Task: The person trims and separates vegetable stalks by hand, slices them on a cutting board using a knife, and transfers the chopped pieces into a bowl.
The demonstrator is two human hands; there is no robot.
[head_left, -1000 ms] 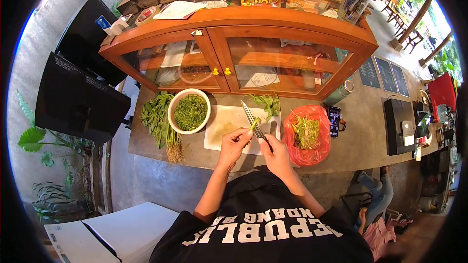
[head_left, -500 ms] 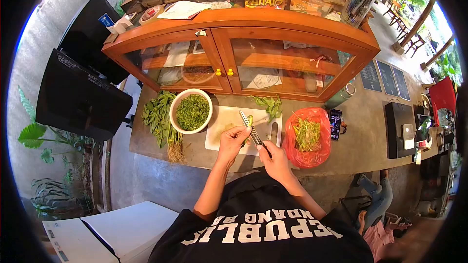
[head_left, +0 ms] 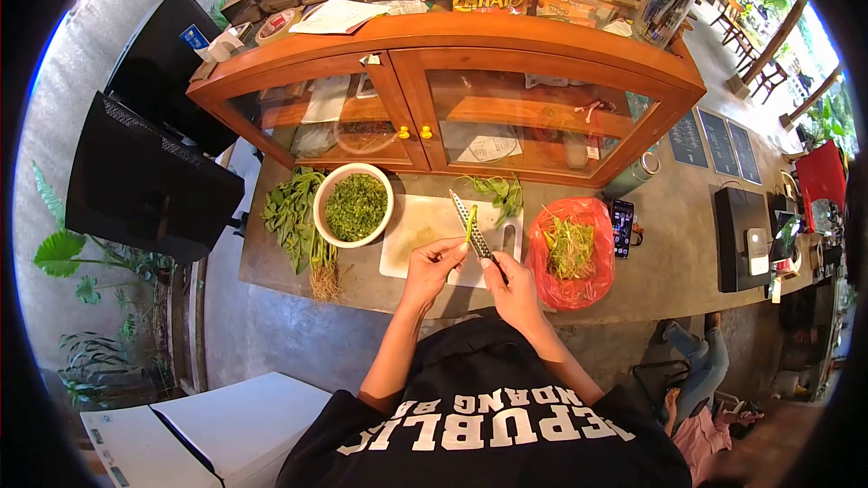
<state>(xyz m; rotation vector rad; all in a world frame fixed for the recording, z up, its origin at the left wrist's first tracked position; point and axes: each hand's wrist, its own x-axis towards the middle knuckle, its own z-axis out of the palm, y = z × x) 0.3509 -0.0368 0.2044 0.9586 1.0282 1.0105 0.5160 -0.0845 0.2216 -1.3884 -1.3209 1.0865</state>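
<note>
My left hand (head_left: 434,269) pinches a short green stem (head_left: 471,222) that points up and away from me. In my right hand (head_left: 512,289) is a knife (head_left: 471,224) with a dark, patterned blade, its edge beside the stem. Both hands are above the near part of a white cutting board (head_left: 407,233). Leafy green sprigs (head_left: 498,190) lie at the board's far right corner. Left of the board stands a white bowl (head_left: 391,202) of chopped greens. To its right, a red plastic bag (head_left: 542,282) holds stem and root scraps.
A bunch of rooted greens (head_left: 291,217) lies left of the bowl. Behind the board stands a wooden glass-door cabinet (head_left: 411,99). A phone (head_left: 622,228) and a bottle (head_left: 631,177) are right of the bag. Someone in jeans (head_left: 701,363) sits at lower right.
The knife and my right hand have shifted slightly right, and the blade is steeper. The stem stands clearer of the blade, and my left hand remains almost in place.
</note>
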